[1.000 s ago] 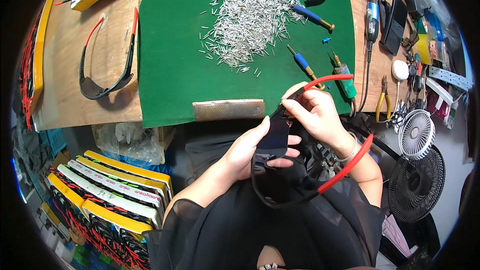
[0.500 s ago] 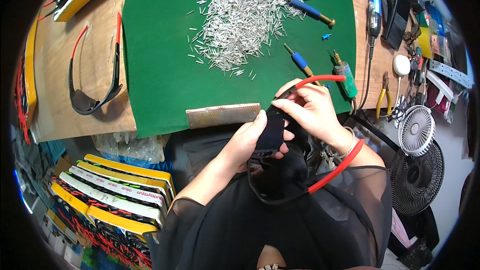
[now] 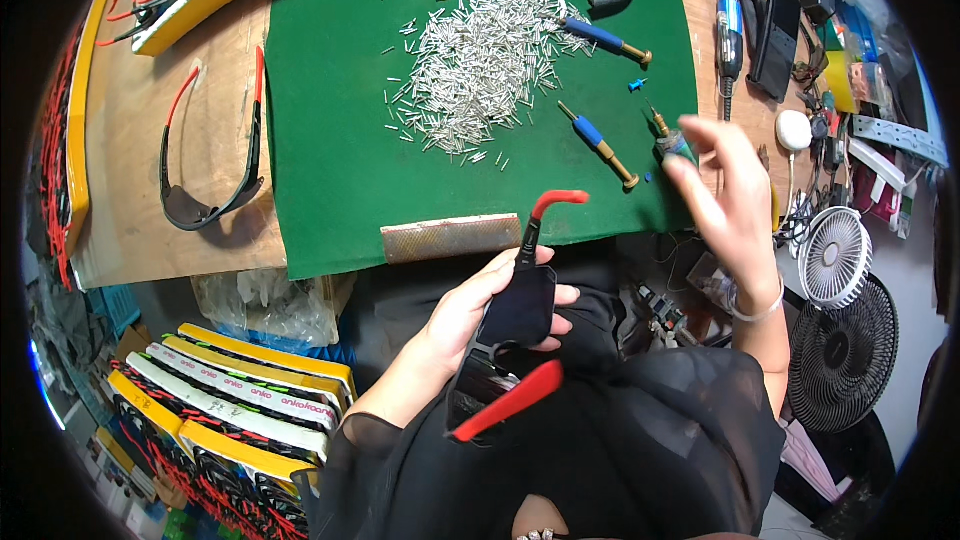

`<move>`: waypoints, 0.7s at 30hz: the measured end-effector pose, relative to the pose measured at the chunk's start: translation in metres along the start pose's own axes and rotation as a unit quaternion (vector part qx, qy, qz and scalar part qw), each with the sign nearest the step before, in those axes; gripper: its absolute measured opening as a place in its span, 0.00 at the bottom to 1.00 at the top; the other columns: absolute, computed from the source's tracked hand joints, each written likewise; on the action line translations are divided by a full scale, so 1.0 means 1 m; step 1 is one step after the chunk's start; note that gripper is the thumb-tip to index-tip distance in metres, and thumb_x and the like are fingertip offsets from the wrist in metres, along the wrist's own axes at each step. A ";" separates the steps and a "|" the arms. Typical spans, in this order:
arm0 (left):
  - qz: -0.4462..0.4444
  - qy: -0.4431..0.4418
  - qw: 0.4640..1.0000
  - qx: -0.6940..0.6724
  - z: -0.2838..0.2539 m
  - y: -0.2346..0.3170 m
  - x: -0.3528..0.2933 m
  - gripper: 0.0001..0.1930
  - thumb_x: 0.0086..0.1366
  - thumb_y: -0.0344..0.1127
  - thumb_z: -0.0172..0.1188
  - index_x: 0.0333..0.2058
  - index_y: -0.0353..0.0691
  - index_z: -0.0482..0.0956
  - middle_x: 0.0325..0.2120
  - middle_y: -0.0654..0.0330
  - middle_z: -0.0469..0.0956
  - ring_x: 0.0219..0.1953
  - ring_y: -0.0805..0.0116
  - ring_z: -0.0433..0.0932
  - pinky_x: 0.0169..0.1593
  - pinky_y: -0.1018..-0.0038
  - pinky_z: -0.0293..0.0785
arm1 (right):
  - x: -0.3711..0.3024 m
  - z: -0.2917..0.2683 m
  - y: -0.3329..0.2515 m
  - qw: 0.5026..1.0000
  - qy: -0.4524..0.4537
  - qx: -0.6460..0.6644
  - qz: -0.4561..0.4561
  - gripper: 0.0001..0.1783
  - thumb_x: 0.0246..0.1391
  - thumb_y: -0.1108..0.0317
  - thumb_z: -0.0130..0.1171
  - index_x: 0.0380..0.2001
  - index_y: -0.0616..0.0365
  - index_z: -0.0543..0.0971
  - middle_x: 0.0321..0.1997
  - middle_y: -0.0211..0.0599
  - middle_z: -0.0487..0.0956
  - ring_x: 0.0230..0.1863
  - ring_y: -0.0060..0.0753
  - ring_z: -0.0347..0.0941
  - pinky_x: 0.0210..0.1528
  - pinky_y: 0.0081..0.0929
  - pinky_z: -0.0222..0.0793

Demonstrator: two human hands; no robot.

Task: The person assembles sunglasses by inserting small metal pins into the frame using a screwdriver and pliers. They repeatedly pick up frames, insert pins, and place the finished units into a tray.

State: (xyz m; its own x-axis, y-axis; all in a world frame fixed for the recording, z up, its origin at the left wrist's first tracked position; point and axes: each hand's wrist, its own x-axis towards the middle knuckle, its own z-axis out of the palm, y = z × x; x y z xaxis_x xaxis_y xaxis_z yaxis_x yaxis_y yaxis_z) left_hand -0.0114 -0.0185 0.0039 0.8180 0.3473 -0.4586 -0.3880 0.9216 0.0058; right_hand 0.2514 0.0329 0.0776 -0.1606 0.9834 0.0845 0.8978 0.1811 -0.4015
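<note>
My left hand (image 3: 462, 308) is closed around a pair of black sunglasses (image 3: 522, 308) with red temple tips, above my lap at the mat's front edge. Both temples are unfolded, one rising toward the mat and the other nearer my body. To the right, my right hand (image 3: 738, 210) is raised with thumb and fingers apart, beside a green-handled tool (image 3: 676, 146) with a thin brass-coloured tip. The hand partly covers that tool; whether it touches the handle I cannot tell. Two blue-and-brass screwdrivers (image 3: 600, 148) lie left of it on the green mat (image 3: 335, 140).
A heap of small silver pins (image 3: 480, 70) lies mid-mat. A rough metal plate (image 3: 452, 238) sits at its front edge. Another pair of sunglasses (image 3: 205, 212) rests at left, above yellow-edged boxes (image 3: 270, 360). At right are a corded tool (image 3: 729, 35), a phone (image 3: 778, 35) and fans (image 3: 836, 258).
My right hand has let go of the sunglasses and moved right, to the green-handled tool. My left hand keeps the sunglasses, now turned somewhat. The view has shifted slightly.
</note>
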 end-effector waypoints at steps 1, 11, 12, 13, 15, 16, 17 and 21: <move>0.012 0.005 1.000 0.023 0.004 0.002 0.000 0.25 0.65 0.50 0.44 0.55 0.43 0.56 0.46 0.43 0.69 0.40 0.50 0.76 0.42 0.59 0.76 | 0.003 0.005 0.012 0.995 0.042 -0.090 -0.003 0.20 0.45 0.65 0.61 0.41 0.63 0.71 0.36 0.46 0.72 0.38 0.44 0.70 0.39 0.31 0.68; 0.061 0.090 0.991 0.079 0.008 -0.008 -0.006 0.18 0.64 0.42 0.49 0.48 0.40 0.63 0.39 0.47 0.74 0.39 0.50 0.77 0.42 0.63 0.75 | -0.008 0.027 0.017 0.999 0.014 0.037 0.020 0.19 0.49 0.72 0.55 0.45 0.62 0.67 0.34 0.45 0.66 0.30 0.41 0.68 0.34 0.31 0.66; 0.061 0.097 0.990 0.083 0.006 -0.010 -0.005 0.16 0.64 0.41 0.49 0.47 0.39 0.64 0.39 0.48 0.75 0.39 0.52 0.77 0.42 0.65 0.75 | -0.009 0.018 0.004 0.998 0.005 0.060 0.015 0.19 0.49 0.73 0.55 0.45 0.62 0.66 0.34 0.45 0.66 0.30 0.41 0.69 0.34 0.31 0.67; 0.063 0.105 0.989 0.086 0.005 -0.011 -0.004 0.15 0.65 0.40 0.48 0.47 0.39 0.65 0.39 0.49 0.75 0.38 0.53 0.78 0.42 0.66 0.75 | -0.009 0.012 -0.010 0.996 -0.006 0.084 0.009 0.19 0.49 0.73 0.55 0.46 0.62 0.66 0.34 0.46 0.66 0.30 0.41 0.69 0.34 0.30 0.67; 0.057 0.106 0.991 0.062 0.004 -0.015 0.000 0.15 0.65 0.39 0.48 0.47 0.39 0.66 0.37 0.55 0.76 0.34 0.61 0.78 0.39 0.71 0.76 | -0.008 0.011 -0.040 0.987 -0.076 0.135 0.029 0.21 0.48 0.73 0.54 0.47 0.62 0.65 0.35 0.47 0.66 0.30 0.41 0.69 0.34 0.29 0.69; 0.049 0.112 0.991 0.061 0.007 -0.015 0.003 0.15 0.65 0.39 0.48 0.47 0.40 0.66 0.37 0.56 0.76 0.33 0.63 0.78 0.39 0.72 0.75 | -0.008 0.019 -0.047 0.986 -0.107 0.125 0.020 0.23 0.48 0.72 0.55 0.48 0.61 0.63 0.36 0.49 0.66 0.31 0.43 0.70 0.33 0.30 0.70; 0.039 0.113 0.991 0.062 0.009 -0.014 0.005 0.15 0.65 0.39 0.48 0.47 0.40 0.66 0.36 0.57 0.76 0.32 0.65 0.78 0.38 0.73 0.75 | -0.008 0.032 -0.051 0.987 -0.118 0.107 0.017 0.24 0.48 0.71 0.55 0.48 0.61 0.63 0.36 0.49 0.65 0.31 0.45 0.70 0.31 0.32 0.71; 0.065 0.134 0.982 0.116 0.003 -0.014 0.003 0.14 0.65 0.40 0.48 0.46 0.40 0.68 0.33 0.60 0.77 0.31 0.71 0.77 0.37 0.78 0.74 | 0.005 0.059 -0.050 0.994 -0.099 0.050 -0.015 0.23 0.48 0.71 0.56 0.49 0.58 0.65 0.34 0.44 0.65 0.29 0.44 0.70 0.30 0.33 0.69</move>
State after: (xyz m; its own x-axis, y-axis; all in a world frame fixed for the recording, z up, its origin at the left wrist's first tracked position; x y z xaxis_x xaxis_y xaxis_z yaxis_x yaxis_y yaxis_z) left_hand -0.0021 -0.0298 0.0053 0.6150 0.4358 -0.6571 -0.3493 0.8977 0.2685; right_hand 0.1815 0.0295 0.0443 -0.2730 0.9587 -0.0792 0.8480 0.2010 -0.4904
